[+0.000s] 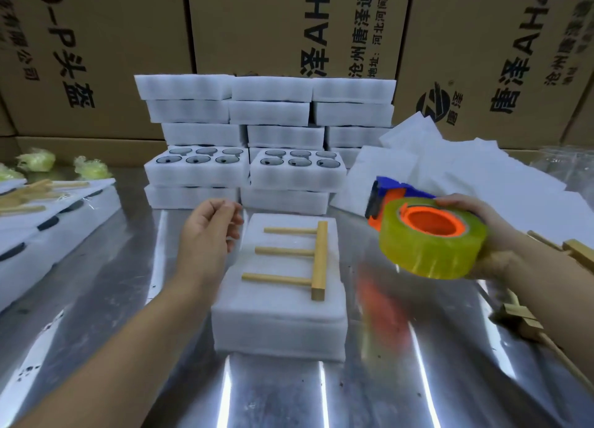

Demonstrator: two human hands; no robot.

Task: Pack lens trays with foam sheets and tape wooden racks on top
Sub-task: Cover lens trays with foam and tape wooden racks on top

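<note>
Trays [196,178] hold six lenses [194,159]; rack [319,260] atop covered tray [279,328]; right hand [496,233] grips tape [430,254].

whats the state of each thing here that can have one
front tray: covered
rack: lying flat on the front tray, no tape visible
back trays: uncovered, lenses showing
tape dispenser: held in the air
left hand: holds nothing, beside the front tray
right hand: grips the tape dispenser

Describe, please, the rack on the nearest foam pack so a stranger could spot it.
Mid steel table, before the stacked trays, sits a lone foam pack. The rack lies on it, three pegs pointing left; other racks lie at the table edges.
</note>
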